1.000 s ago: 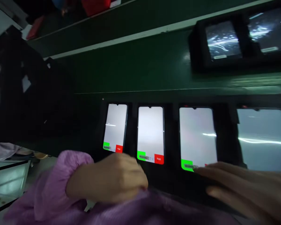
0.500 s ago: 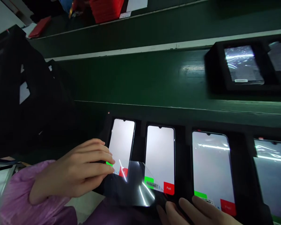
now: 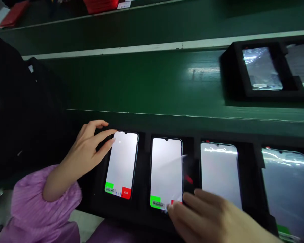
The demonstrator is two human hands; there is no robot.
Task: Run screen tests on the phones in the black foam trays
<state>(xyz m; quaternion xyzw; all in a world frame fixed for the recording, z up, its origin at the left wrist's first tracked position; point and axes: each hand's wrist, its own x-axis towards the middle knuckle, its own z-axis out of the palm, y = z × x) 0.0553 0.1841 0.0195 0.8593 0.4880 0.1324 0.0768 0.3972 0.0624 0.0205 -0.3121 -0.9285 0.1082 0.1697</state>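
Several lit smartphones lie in a row in a black tray [image 3: 144, 182]. My left hand [image 3: 87, 146] is at the top left corner of the leftmost phone [image 3: 123, 158], its index fingertip and thumb touching or just above the edge, fingers apart. The second phone [image 3: 166, 168] shows a white screen with green and red blocks and a barcode sticker. Over its lower right corner is my right hand [image 3: 201, 212], fingers bent together and slightly blurred. A clear film [image 3: 183, 158], seen mostly by its glare, extends up from these fingers. My right hand partly covers the third phone [image 3: 219, 168].
A fourth phone [image 3: 288, 189] lies at the right of the row. Beyond is a green work surface [image 3: 131, 84] with another black tray [image 3: 233, 74] of film-covered phones at far right. Dark foam-like material [image 3: 20, 111] stands at left. Red bins [image 3: 101, 5] are at the back.
My left hand has moved up from the leftmost phone's lower edge to its top corner. The clear film has left the lower left area, and my right hand has moved up and left.
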